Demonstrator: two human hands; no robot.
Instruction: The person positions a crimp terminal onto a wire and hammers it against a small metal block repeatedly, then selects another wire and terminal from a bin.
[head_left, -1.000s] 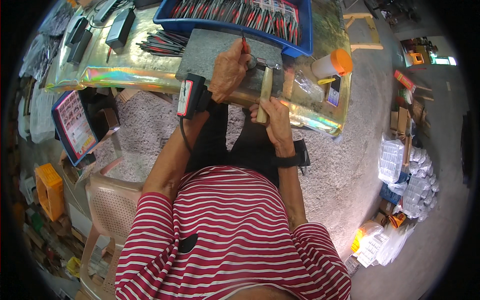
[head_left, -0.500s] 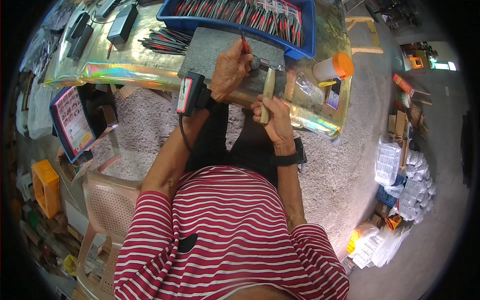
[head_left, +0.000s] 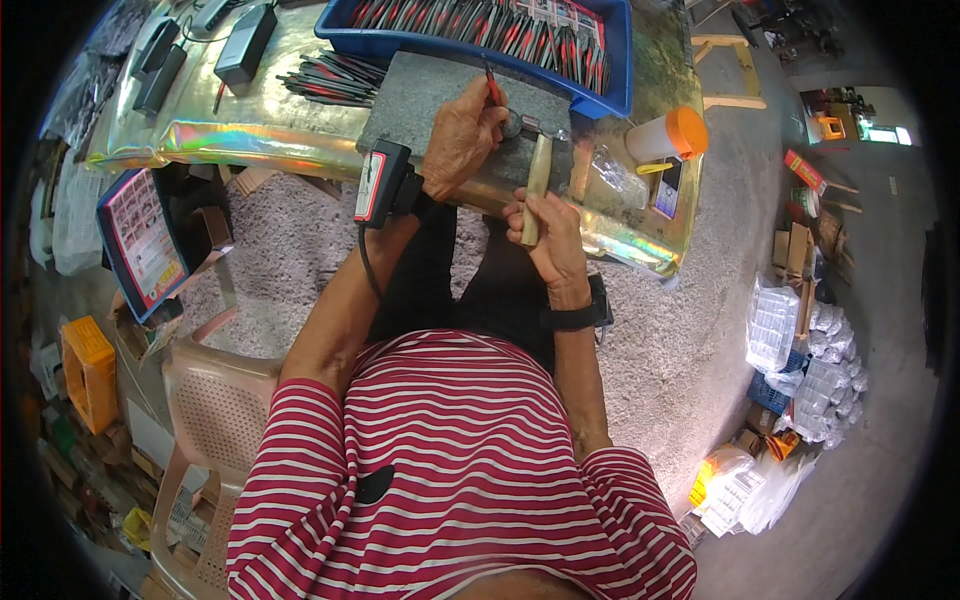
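Observation:
My left hand (head_left: 460,148) is closed in a pinch on a slim red-and-black piece (head_left: 492,90), its dark tip pointing away from me. This hand is over the grey stone slab (head_left: 415,95) at the table's near edge. In my right hand (head_left: 556,245) is a hammer (head_left: 538,180), gripped low on its pale wooden handle. The metal hammer head is over the slab's right part, just right of my left fingers; whether it touches the slab I cannot tell. A heap of similar black-and-red pieces (head_left: 328,80) lies left of the slab.
Behind the slab, a blue tray (head_left: 622,60) holds many black-and-red pieces. An orange-lidded jar (head_left: 650,138) and a clear plastic bag (head_left: 618,180) are at the right. Black devices (head_left: 245,48) sit at the far left. A plastic chair (head_left: 218,395) stands beside me.

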